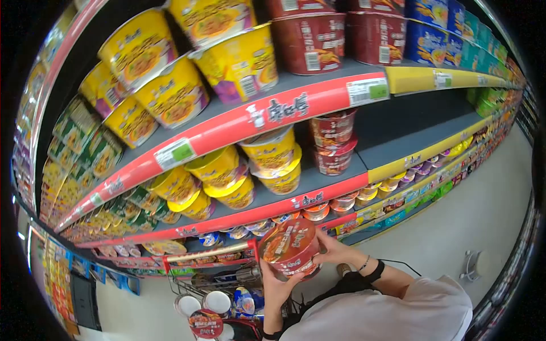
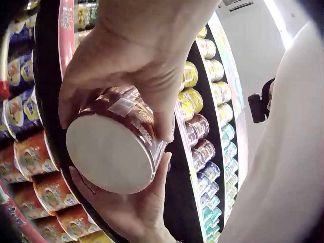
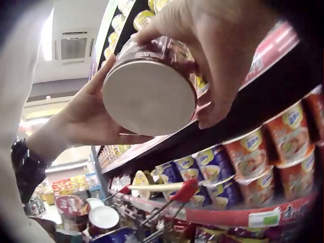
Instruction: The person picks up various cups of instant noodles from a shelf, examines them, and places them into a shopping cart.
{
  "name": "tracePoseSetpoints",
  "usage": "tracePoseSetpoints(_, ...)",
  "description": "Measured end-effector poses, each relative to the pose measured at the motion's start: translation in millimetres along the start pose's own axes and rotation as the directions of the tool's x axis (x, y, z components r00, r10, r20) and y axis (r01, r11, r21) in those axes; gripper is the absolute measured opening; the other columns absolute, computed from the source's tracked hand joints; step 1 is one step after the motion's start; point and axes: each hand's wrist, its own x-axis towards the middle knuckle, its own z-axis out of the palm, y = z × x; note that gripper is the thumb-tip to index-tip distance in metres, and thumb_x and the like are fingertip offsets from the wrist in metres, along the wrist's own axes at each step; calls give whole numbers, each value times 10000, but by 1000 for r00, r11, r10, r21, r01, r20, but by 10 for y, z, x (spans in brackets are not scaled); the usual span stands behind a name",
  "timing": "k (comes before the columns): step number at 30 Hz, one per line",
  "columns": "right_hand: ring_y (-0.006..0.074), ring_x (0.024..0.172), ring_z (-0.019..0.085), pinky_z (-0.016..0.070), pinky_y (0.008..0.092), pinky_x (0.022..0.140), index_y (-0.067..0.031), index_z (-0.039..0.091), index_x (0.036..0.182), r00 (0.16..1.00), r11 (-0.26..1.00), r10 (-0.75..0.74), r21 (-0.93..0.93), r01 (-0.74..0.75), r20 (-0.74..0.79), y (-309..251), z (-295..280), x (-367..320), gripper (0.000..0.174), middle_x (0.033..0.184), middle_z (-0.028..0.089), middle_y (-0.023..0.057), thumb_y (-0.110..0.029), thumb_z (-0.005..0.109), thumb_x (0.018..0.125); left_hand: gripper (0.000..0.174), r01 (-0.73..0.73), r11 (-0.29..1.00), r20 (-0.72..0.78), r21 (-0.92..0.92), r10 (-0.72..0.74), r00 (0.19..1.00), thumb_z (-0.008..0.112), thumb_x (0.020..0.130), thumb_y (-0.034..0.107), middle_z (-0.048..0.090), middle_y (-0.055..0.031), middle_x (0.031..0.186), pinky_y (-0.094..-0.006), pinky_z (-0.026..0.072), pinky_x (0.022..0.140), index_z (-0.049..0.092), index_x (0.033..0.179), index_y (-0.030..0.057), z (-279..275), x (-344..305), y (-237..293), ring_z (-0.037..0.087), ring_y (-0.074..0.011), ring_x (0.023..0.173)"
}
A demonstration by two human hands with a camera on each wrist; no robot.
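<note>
A dark red instant noodle tub (image 1: 289,245) is held between both hands in front of the shelves, its printed lid facing the head camera. The left hand (image 1: 278,292) grips its near left side, and the right hand (image 1: 335,250) grips its right side. In the left wrist view the tub's pale round base (image 2: 110,154) shows, with the left hand (image 2: 134,61) curled over the tub and the right hand (image 2: 134,207) under it. The right wrist view also shows the base (image 3: 149,98), the right hand (image 3: 217,50) above it and the left hand (image 3: 86,114) at its far side.
A shopping cart (image 1: 213,253) with a wooden-coloured handle stands at the left of the body, holding several tubs, one with a red lid (image 1: 206,324). Shelves (image 1: 341,184) of yellow, red and blue tubs curve across the front. A grey metal stand (image 1: 471,266) is on the floor at right.
</note>
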Motion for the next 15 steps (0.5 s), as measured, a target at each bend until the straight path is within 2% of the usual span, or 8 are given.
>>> tracePoseSetpoints(1,238,1416,209,225,401,1141,-57,171,1512,1000,1000,-2,8,3,-17,-32,-129,-53,1045,1540,218,128,-397,803,752,972,-29,999,30,22,28,999,898,633,168,466,-155,1311,-363,402,1007,285,1367,1,110,77,20,504,-236,1182)
tracePoseSetpoints(3,267,1415,217,240,414,1133,-52,225,1495,984,968,-133,-227,104,-115,-98,-388,-150,1066,1531,233,148,-410,837,699,993,-54,998,55,-42,57,997,903,625,178,464,-164,1314,-363,416,994,272,1368,-12,394,218,63,515,-249,1173)
tracePoseSetpoints(7,257,1386,300,261,410,1126,-62,242,1493,959,977,-139,-194,92,-247,-370,-828,-430,1096,1521,268,145,-375,872,652,1070,-99,993,155,62,88,984,910,622,224,473,-184,1300,-381,455,954,220,1398,-33,859,469,72,531,-263,1156)
tracePoseSetpoints(10,207,1365,327,278,376,1123,-28,171,1501,910,981,-177,-140,134,-374,-424,-1159,-640,1158,1499,306,121,-283,898,636,1161,-167,985,204,39,156,966,926,591,245,444,-189,1287,-394,446,965,185,1443,-26,1344,738,356,507,-283,1165)
tracePoseSetpoints(11,191,1362,325,283,364,1120,-17,145,1502,874,975,-221,-115,189,-432,-436,-1278,-703,1181,1492,314,114,-257,905,631,1192,-341,906,236,249,284,929,928,576,271,420,-187,1282,-402,435,973,180,1461,-6,1495,813,473,482,-296,1169)
tracePoseSetpoints(12,175,1357,324,281,360,1123,-12,118,1503,866,978,-210,-109,179,-455,-426,-1436,-758,1230,1487,318,110,-236,924,601,1223,-488,755,293,438,394,871,931,562,297,396,-185,1278,-410,425,981,174,1479,14,1646,902,548,457,-309,1174)
tracePoseSetpoints(13,177,1344,346,305,367,1114,-17,121,1504,845,971,-230,-59,230,-482,-354,-1617,-785,1240,1475,335,103,-232,930,590,1176,-492,792,272,362,415,868,925,544,341,357,-179,1263,-431,395,998,259,1468,44,1810,985,573,411,-335,1175)
tracePoseSetpoints(15,183,1324,382,341,375,1098,-16,141,1496,813,962,-274,-146,232,-515,-443,-1929,-831,1221,1454,370,98,-206,931,586,1120,-546,715,287,436,465,838,908,568,354,384,-189,1266,-452,378,1000,302,1454,36,2096,1145,673,412,-353,1171)
